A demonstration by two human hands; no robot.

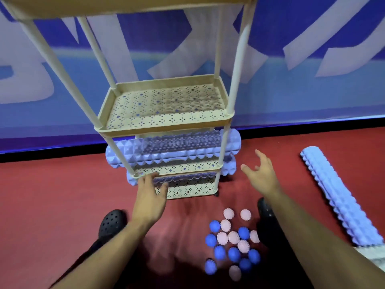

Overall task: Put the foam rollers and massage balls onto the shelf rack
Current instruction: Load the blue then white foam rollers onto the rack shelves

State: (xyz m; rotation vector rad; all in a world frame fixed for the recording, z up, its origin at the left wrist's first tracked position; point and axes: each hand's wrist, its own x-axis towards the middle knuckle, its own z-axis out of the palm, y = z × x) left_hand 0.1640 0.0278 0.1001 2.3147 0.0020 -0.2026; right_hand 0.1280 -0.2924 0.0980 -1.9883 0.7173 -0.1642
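Am looking down at shelf rack (166, 124), lower tiers already carrying two ridged foam rollers (173, 151).

Third foam roller (341, 197) lying on red floor (52, 195), well right of rack.

Massage balls (231, 240) clustered on floor between my shoes, blue and pink, spiky.

Left hand (151, 195) resting fingers on low tier edge, holding nothing. Right hand (261, 172) hovering spread, empty.

Am judging roller light, springy, ridges giving good purchase; gripping mid-length keeps it balanced. Balls small, light, likely rolling; am scooping several per hand.

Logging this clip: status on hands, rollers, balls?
Both hands open, empty. One roller racked, one on floor. Balls on floor. Nothing blocking.
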